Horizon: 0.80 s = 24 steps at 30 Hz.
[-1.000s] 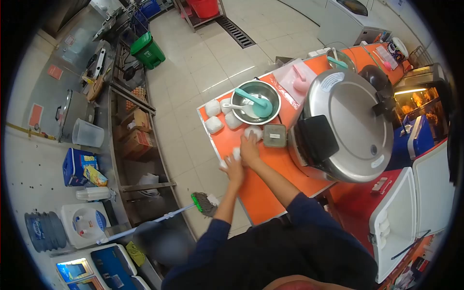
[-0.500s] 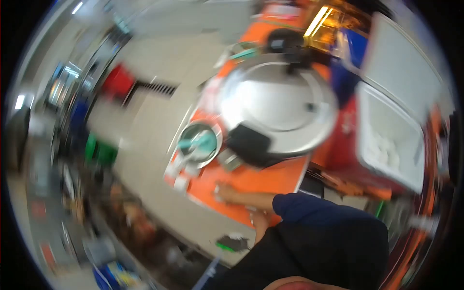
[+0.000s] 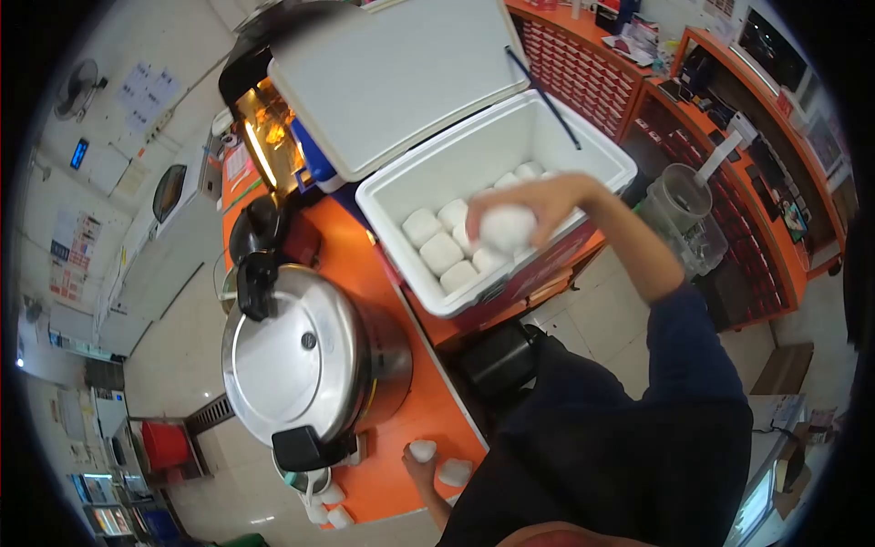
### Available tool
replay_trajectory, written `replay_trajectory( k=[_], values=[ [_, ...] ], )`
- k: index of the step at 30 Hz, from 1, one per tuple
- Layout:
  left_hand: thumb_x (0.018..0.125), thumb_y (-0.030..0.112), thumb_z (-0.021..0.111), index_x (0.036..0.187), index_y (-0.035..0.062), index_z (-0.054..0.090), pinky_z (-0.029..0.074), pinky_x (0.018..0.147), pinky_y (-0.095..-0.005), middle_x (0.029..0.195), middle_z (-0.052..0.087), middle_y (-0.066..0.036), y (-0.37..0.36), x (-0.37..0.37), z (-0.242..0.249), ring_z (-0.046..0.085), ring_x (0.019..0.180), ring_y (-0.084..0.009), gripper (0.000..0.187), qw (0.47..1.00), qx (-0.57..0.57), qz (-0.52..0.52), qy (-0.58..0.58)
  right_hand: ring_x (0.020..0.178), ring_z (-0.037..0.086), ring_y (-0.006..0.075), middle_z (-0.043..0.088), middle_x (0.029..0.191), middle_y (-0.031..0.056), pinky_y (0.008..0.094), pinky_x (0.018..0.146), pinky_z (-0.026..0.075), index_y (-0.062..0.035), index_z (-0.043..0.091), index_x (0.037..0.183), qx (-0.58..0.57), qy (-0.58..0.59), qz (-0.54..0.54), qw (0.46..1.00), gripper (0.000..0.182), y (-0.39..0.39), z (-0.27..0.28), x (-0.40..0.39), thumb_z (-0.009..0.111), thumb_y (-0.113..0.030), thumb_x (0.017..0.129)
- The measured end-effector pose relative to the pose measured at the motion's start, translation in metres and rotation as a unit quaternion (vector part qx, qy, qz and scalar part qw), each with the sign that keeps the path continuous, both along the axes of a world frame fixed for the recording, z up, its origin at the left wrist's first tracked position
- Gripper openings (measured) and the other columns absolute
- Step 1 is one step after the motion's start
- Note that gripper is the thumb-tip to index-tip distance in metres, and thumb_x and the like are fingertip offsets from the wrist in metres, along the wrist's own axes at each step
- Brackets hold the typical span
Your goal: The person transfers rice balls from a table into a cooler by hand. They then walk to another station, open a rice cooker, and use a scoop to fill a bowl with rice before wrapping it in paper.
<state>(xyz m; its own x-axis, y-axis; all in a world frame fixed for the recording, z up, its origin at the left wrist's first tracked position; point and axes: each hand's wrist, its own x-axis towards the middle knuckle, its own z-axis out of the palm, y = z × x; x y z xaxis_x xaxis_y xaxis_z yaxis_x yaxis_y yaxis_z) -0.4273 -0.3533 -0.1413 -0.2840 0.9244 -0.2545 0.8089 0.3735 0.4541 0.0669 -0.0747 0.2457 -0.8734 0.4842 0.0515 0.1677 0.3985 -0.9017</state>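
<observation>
My right hand (image 3: 547, 202) is over the open white cooler (image 3: 378, 196), its fingers closed round a white rounded bundle (image 3: 508, 228), slightly blurred. Several similar white bundles (image 3: 441, 253) lie side by side inside the cooler. Low in the view, my left hand (image 3: 419, 470) is at the orange tabletop (image 3: 387, 474), with its fingers around a small white lump (image 3: 423, 450). Another white lump (image 3: 455, 471) rests just to the right of that hand.
A large lidded metal pot (image 3: 292, 356) stands left of the cooler. Beside its base are a small metal pot (image 3: 314, 480) and white pieces (image 3: 340, 518). A lit glass case (image 3: 273, 132) is behind. Clear plastic containers (image 3: 679, 196) stand to the right.
The view has turned toward the cooler. My right hand has gone from the orange tabletop to above the cooler and now holds a white bundle. My left hand remains at the tabletop.
</observation>
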Motion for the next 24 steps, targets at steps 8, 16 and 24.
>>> replay_trajectory(
  k=[8, 16, 24],
  values=[
    [0.066, 0.028, 0.084, 0.126, 0.0088, 0.038, 0.054, 0.069, -0.0415, 0.117, 0.049, -0.015, 0.084, 0.109, 0.183, 0.059, 0.096, -0.0300, 0.078, 0.760, -0.116, -0.107, -0.631, 0.116, 0.044, 0.0293, 0.049, 0.113, 0.0108, 0.0452, 0.091, 0.040, -0.0228, 0.056, 0.111, 0.408, -0.439, -0.141, 0.788, 0.057, 0.150, -0.154, 0.176, 0.079, -0.018, 0.060],
    [0.066, 0.046, 0.078, 0.122, 0.0121, 0.040, 0.056, 0.074, -0.0463, 0.129, 0.035, -0.028, 0.192, 0.263, 0.272, 0.060, 0.094, -0.0419, 0.076, 0.642, 0.109, -0.273, -0.708, 0.112, 0.054, 0.0252, 0.062, 0.111, 0.0047, 0.0471, 0.091, 0.046, -0.0307, 0.067, 0.104, 0.445, -0.424, -0.222, 0.757, 0.026, 0.189, -0.305, 0.230, 0.063, -0.031, 0.079],
    [0.059, 0.027, 0.080, 0.142, 0.0044, 0.030, 0.033, 0.103, -0.0413, 0.126, 0.043, -0.016, 0.301, 0.388, 0.342, 0.042, 0.119, -0.0291, 0.099, 0.837, 0.194, -0.366, -0.358, 0.093, 0.065, 0.0339, 0.068, 0.104, 0.0166, 0.0525, 0.073, 0.055, -0.0092, 0.074, 0.093, 0.163, -0.563, -0.378, 0.717, 0.026, 0.221, -0.304, 0.157, 0.075, -0.016, 0.069]
  ],
)
